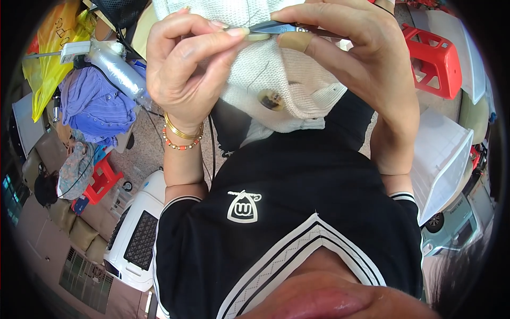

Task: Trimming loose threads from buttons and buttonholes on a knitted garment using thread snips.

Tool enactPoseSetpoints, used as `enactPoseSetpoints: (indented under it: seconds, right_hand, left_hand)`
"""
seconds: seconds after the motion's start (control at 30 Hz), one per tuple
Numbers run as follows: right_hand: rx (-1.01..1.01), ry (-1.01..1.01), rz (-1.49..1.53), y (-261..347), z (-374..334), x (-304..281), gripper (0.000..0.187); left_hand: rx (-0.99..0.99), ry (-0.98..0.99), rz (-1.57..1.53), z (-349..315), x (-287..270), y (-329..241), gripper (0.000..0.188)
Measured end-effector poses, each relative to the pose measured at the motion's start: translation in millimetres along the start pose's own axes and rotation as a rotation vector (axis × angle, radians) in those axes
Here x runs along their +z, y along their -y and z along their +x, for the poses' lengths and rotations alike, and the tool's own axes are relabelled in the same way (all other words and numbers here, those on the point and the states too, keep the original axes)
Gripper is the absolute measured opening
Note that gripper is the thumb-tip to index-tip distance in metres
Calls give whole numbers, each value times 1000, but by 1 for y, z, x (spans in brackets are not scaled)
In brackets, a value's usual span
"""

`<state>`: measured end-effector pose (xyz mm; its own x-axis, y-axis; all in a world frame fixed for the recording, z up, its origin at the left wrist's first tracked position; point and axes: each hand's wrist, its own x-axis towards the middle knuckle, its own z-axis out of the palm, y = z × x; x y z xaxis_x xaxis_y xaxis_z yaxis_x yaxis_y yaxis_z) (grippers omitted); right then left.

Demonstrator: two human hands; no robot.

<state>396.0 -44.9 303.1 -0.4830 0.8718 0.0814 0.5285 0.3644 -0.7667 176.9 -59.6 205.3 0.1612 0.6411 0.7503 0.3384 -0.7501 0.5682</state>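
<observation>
My black shirt point(297, 212) fills the lower half of the view, and over my lap, up toward my hands, lies the cream knit point(276, 80) with its brown button point(272, 99) facing me. Both hands are raised above it, close together at the top of the view.

My right hand point(350, 53) is clenched around small scissors point(289, 27): the thumb, wrapped in a tan plaster, presses from below and the fingers curl over the top. The scissors lie almost level, their long axis running left to right, with the tip pointing left toward my other hand. My left hand point(186, 64) pinches its thumb and forefinger shut right at that tip; whatever sits between them is too fine to make out. A dark thread seems to run down the knit toward the button. So the work lies directly between my two sets of fingertips, just above the button, and the left hand is the nearer to the tip. Gold and coral bracelets point(182, 137) ring my left wrist.

The floor is speckled stone. To my left sit a purple garment point(95, 106), a yellow bag point(53, 58) and a white machine point(135, 228); to my right a red stool point(433, 58) and a clear bin point(443, 159)
</observation>
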Motion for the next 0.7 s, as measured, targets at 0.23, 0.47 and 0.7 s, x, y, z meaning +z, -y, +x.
enactPoseSetpoints:
  seconds: [0.23,0.47,0.7]
  right_hand:
    - [-65,-55,74,-18,-8,9,27]
    - [18,-255,565,-54,-24,44,28]
    - [-48,-217,222,-42,-23,58,28]
  left_hand:
    - [-33,-2,45,1,-2,-3,29]
    - [-318,1,-270,13,-8,-3,25]
    - [-435,290,185,70,-9,12,21]
